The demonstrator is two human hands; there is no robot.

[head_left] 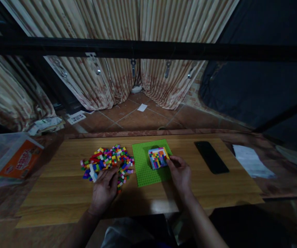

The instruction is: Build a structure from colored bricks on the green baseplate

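Observation:
On the wooden table lies a loose pile of small toy bricks (107, 157) in many colours. My left hand (105, 187) rests at the pile's near edge, its fingers bent and close together; whatever is between the fingertips is hidden. A green baseplate (141, 168) is to the right of the pile. Over its right half sits a small multicoloured toy brick build (158, 158), blocky in shape. At that build's right edge, my right hand (180, 174) grips with thumb and forefinger, the other fingers curled.
A black phone (211, 157) lies on the table (68, 193) to the right. Beyond the right edge is a white paper sheet (253, 162). A clear plastic box (11, 160) with an orange label stands at the left. Striped curtains (117, 79) hang behind a dark bar.

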